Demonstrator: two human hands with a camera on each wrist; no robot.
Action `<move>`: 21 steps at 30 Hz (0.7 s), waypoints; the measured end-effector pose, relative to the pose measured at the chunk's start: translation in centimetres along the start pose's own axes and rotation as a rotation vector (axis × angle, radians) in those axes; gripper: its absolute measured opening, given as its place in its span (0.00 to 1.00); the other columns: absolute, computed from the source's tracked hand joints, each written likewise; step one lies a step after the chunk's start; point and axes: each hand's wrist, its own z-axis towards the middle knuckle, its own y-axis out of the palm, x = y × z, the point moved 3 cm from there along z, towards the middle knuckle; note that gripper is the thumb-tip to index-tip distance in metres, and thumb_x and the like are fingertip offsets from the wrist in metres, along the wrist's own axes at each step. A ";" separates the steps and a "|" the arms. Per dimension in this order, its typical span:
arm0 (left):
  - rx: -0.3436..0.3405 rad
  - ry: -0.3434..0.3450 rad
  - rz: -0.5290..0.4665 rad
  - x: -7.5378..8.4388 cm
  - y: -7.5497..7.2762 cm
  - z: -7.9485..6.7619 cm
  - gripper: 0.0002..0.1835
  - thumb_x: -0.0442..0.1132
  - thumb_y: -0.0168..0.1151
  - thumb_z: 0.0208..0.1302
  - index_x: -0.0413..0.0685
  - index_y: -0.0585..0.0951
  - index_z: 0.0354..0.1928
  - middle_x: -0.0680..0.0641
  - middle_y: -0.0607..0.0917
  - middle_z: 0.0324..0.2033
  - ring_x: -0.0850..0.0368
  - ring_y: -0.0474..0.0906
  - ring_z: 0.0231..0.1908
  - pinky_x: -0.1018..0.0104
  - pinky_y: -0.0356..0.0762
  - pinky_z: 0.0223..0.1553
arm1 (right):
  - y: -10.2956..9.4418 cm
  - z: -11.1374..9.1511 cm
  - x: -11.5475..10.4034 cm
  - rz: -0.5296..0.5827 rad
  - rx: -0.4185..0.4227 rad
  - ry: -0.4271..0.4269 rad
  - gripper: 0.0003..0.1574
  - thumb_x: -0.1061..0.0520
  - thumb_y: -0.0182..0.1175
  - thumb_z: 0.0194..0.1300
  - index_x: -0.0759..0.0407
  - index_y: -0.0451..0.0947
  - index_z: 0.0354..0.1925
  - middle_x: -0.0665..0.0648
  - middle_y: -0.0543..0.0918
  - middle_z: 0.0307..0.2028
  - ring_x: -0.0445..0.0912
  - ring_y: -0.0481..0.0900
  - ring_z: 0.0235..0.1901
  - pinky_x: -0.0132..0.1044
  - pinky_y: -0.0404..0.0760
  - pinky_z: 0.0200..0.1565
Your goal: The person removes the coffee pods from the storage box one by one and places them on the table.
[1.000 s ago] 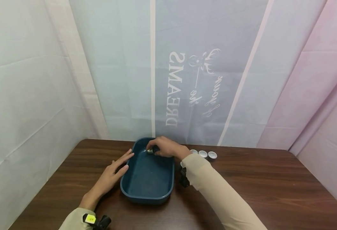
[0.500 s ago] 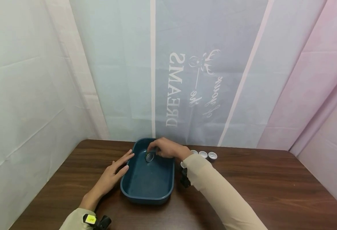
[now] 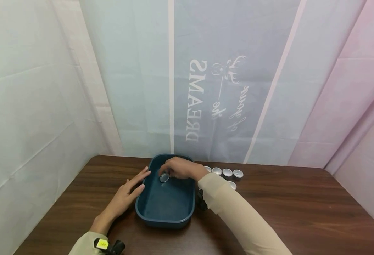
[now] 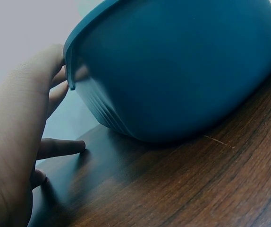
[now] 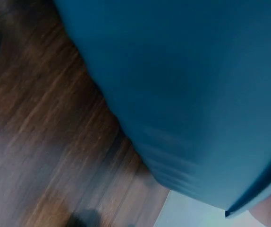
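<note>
Soft cloth curtains (image 3: pixel 46 88) hang all around, pale green, blue-grey and pink, with folds in them. On the blue-grey part (image 3: pixel 212 92) white letters show backwards; they read "DREAMS", with a deer head and curly writing beside them that is too hard to read.

Under them is a dark brown wooden table (image 3: pixel 285 212) with long grain lines. It looks smooth and a bit shiny.

On the table sits a dark blue tub (image 3: pixel 166 209). It is plastic, smooth, and shaped like a box with round corners. Its long side runs away from the person, toward the curtain. The left wrist view shows its thin rim (image 4: pixel 71 56) and little ridges low on the wall.

Both arms wear a light tan sleeve (image 3: pixel 238 216). A yellow sticker (image 3: pixel 102 243) sits on the strap at the left wrist; its writing is too small to read.

The left hand (image 3: pixel 126 196) lies flat on the table with straight fingers, touching the left wall of the tub. It holds nothing.

The right hand (image 3: pixel 180 169) reaches into the far end of the tub. Its fingers pinch a small round silver cup (image 3: pixel 164 177), shiny like metal, tipped so its open side faces the camera.

More small silver cups (image 3: pixel 227 172) stand in a row on the table just right of the tub, and one (image 3: pixel 232 185) sits nearer the sleeve.
</note>
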 end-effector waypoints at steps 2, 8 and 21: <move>0.002 -0.005 -0.002 0.3 0.0 0.0 0.24 0.32 0.48 0.72 0.43 0.66 0.69 0.43 0.59 0.70 0.36 0.56 0.67 0.22 0.38 0.56 | -0.1 0.0 -0.1 -0.001 0.001 -0.009 0.23 0.68 0.60 0.64 0.47 0.82 0.53 0.48 0.79 0.37 0.38 0.73 0.33 0.26 0.73 0.36; 0.009 -0.004 -0.003 0.3 0.0 0.0 0.24 0.32 0.49 0.72 0.46 0.66 0.69 0.44 0.59 0.70 0.37 0.56 0.67 0.22 0.38 0.56 | -0.1 -0.1 0.0 0.042 -0.005 -0.013 0.26 0.71 0.60 0.60 0.49 0.82 0.52 0.47 0.80 0.30 0.37 0.72 0.27 0.26 0.73 0.31; 0.002 0.001 -0.004 0.3 0.0 -0.1 0.25 0.31 0.48 0.72 0.43 0.65 0.70 0.44 0.58 0.71 0.35 0.56 0.67 0.22 0.38 0.56 | 0.2 0.2 0.0 -0.047 -0.040 0.080 0.23 0.57 0.73 0.53 0.41 0.82 0.47 0.43 0.76 0.45 0.37 0.72 0.45 0.30 0.74 0.47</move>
